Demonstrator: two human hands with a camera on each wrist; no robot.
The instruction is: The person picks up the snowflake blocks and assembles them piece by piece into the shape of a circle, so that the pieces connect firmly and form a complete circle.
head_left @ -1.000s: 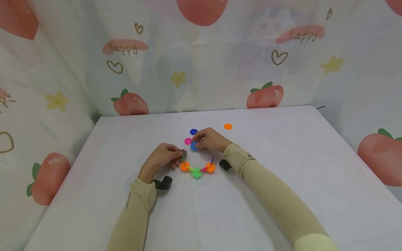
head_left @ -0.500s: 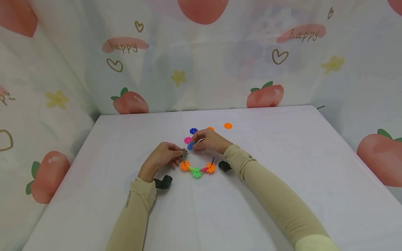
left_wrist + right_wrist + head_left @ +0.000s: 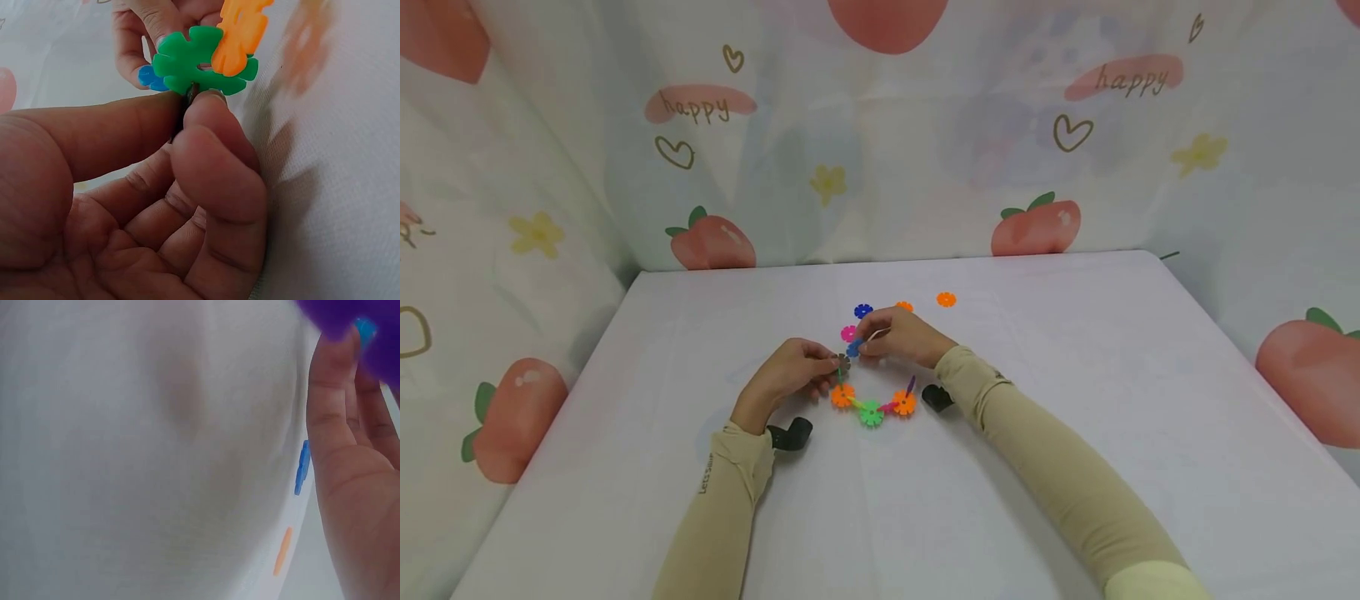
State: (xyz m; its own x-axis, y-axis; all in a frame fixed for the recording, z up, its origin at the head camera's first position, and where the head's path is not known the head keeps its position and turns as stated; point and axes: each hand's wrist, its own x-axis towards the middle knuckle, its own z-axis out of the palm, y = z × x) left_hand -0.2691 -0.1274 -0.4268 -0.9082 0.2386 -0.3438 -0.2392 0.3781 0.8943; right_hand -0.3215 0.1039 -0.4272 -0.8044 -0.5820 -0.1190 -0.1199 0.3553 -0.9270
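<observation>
In the head view, my left hand [image 3: 786, 373] pinches a dark brown snowflake disc [image 3: 844, 363] between thumb and index finger. That disc is joined to a green disc [image 3: 187, 59], which links to an orange disc [image 3: 242, 31]. The chain curves on through a light green disc [image 3: 871, 414] and another orange disc [image 3: 905, 404] to an upright purple disc [image 3: 912, 384] at its right end. My right hand [image 3: 906, 337] pinches a blue snowflake disc [image 3: 853, 348] just beside the brown one. Whether these two touch is unclear. Fingers partly cover both.
Beyond the hands lie loose discs: a pink one [image 3: 848, 333], a dark blue one [image 3: 863, 311], a partly covered orange one [image 3: 905, 307] and another orange one [image 3: 947, 299]. Black wrist-worn cameras [image 3: 792, 434] sit under both wrists. A printed curtain [image 3: 895, 167] stands behind the white table [image 3: 865, 533].
My right hand has brought the blue disc slightly left, closer to the brown one, and tilted it. An orange disc behind that hand has come into view. The left hand stays nearly still.
</observation>
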